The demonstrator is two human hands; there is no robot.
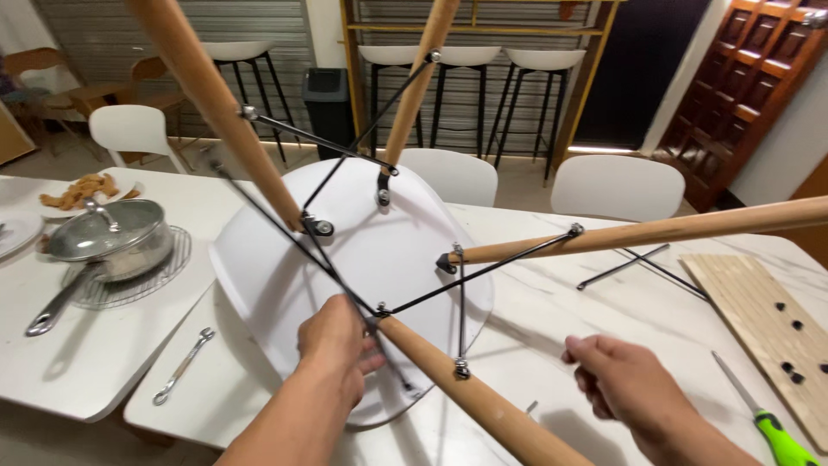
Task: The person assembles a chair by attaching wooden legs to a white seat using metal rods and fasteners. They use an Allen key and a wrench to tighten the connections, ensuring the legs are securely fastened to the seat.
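I see an upturned white chair seat [362,259] lying on the white worktop [535,345], four wooden legs [483,406] sticking up and out, braced by black metal rods [483,269]. My left hand [335,345] comes in from below, forearm angled up, fingers curled at the base of the nearest leg where the rods meet; grip looks closed on that joint, though the exact contact is hidden. My right hand [623,378] hovers over the worktop right of that leg, fist clenched; I can't tell what's inside. A wrench [183,366] lies left of the seat, a green-handled screwdriver [768,418] and a wooden board [768,315] to the right, and a lidded pan [108,242] at far left.
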